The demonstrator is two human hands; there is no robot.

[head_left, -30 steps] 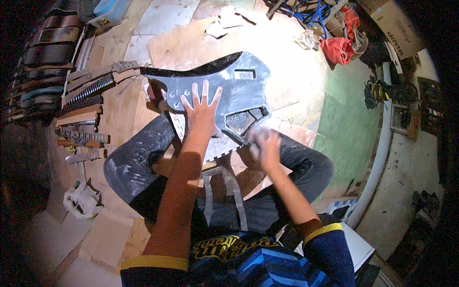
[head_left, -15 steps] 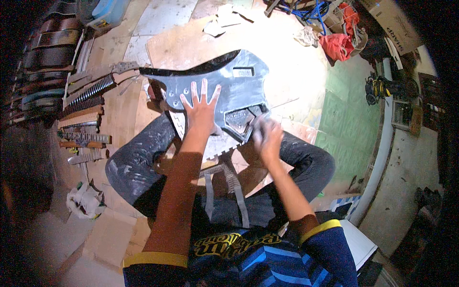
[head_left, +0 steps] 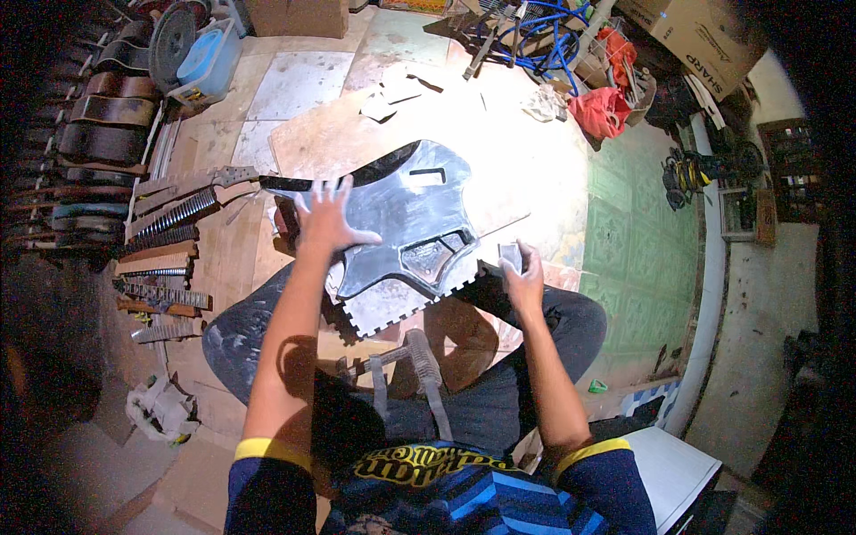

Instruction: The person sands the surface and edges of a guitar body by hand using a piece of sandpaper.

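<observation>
A black electric guitar body [head_left: 392, 209], smeared with pale dust, lies over a light foam mat [head_left: 382, 314] in front of my crossed legs. One cavity is a small rectangle near its far edge; a larger one is cut into its near right side. My left hand [head_left: 326, 223] rests at the body's left end, by the black neck [head_left: 292, 184], fingers spread and thumb stretched right over the surface. Off the body's right side, my right hand [head_left: 526, 278] pinches a small flat grey piece, probably folded sandpaper [head_left: 509, 258].
Several guitar necks [head_left: 165, 292] lie at the left, beside a stack of curved guitar parts [head_left: 107, 134]. A blue tub [head_left: 207, 55] stands far left. Blue hose [head_left: 544, 49], a red bag [head_left: 599, 111] and a cardboard box [head_left: 700, 45] are far right. A crumpled plastic bag [head_left: 162, 408] lies near left.
My right hand has come away from the large cavity to the right. My left hand has shifted from the body's middle to its left end. The guitar body has turned and sits differently.
</observation>
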